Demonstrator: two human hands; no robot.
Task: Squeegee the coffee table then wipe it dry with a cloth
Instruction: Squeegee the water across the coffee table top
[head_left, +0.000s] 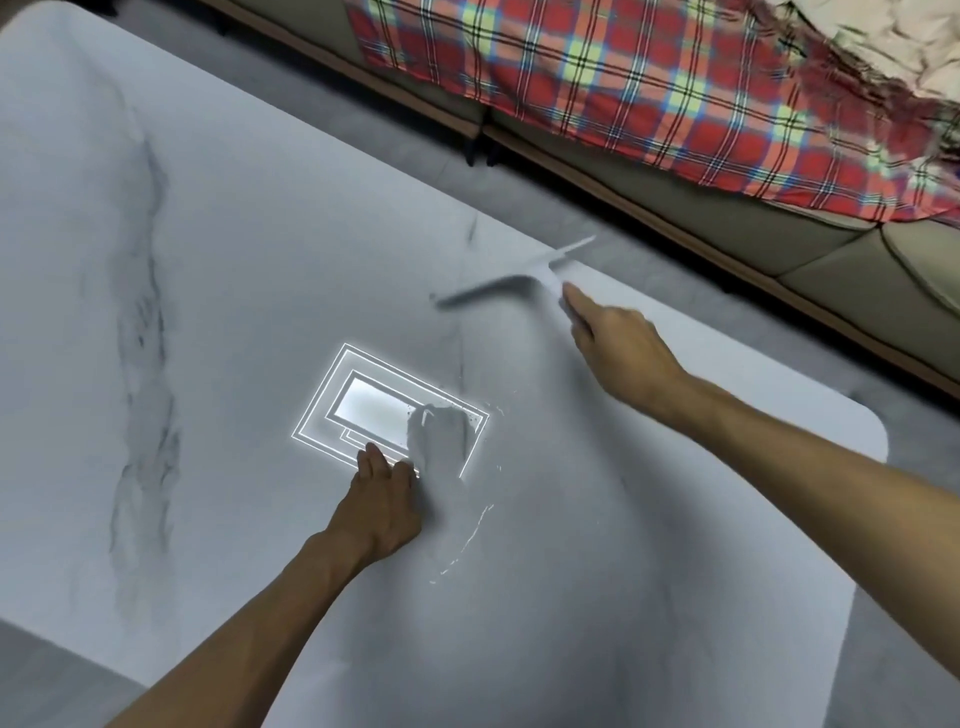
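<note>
I see the right hand (618, 343) with its fingers closed round the handle of the blurred squeegee (511, 283), blade on the marble surface (234, 260) near the far edge. The left hand (382, 499) lies with fingers (371, 460) fairly straight, touching the bunched grey cloth (441, 441) mid-surface.

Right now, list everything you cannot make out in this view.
Squeegee, head view: motion blur smears its blade; contact with the coffee table unclear.
Its handle: hidden inside the right hand.
Cloth: blends into the grey top and the lamp reflection; whether the left hand grips it cannot be told.
Plaid blanket: cut off by the top edge.
</note>
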